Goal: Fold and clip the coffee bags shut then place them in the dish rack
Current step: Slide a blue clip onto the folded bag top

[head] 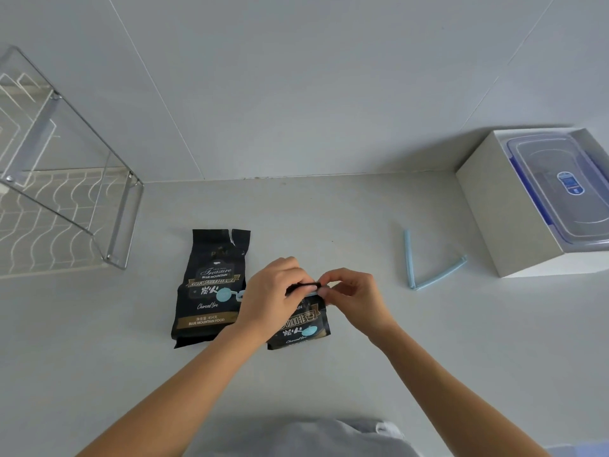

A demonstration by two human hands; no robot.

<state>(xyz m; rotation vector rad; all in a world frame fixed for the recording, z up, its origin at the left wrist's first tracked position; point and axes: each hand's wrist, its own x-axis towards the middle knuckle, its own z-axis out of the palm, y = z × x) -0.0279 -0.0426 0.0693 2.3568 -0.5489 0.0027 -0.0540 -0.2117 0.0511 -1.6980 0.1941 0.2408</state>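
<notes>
Left hand (273, 291): fingers curled over the folded top of the near coffee bag (304, 329), gripping the left end of the fold. Right hand (354, 293): fingertips pinching the right end of the same fold, where a sliver of a pale blue clip (313, 293) shows. Whether that clip is snapped home I cannot tell; the fingers cover most of it.

The fold's long axis runs left to right between my two hands. The bag stands on the tabletop (362, 225) directly in front of me.

The second coffee bag (211, 285) lies flat just left of my left hand, long axis pointing away from me, its top ragged and unfolded. A spare clip (428, 275) lies open in a V to the right, nearer my right hand.

The dish rack (122, 209) stands well apart at the far left, so my left hand is the nearer one for the carry, in my judgement. A white box (494, 209) holding a lidded plastic container (560, 189) sits at the far right.
</notes>
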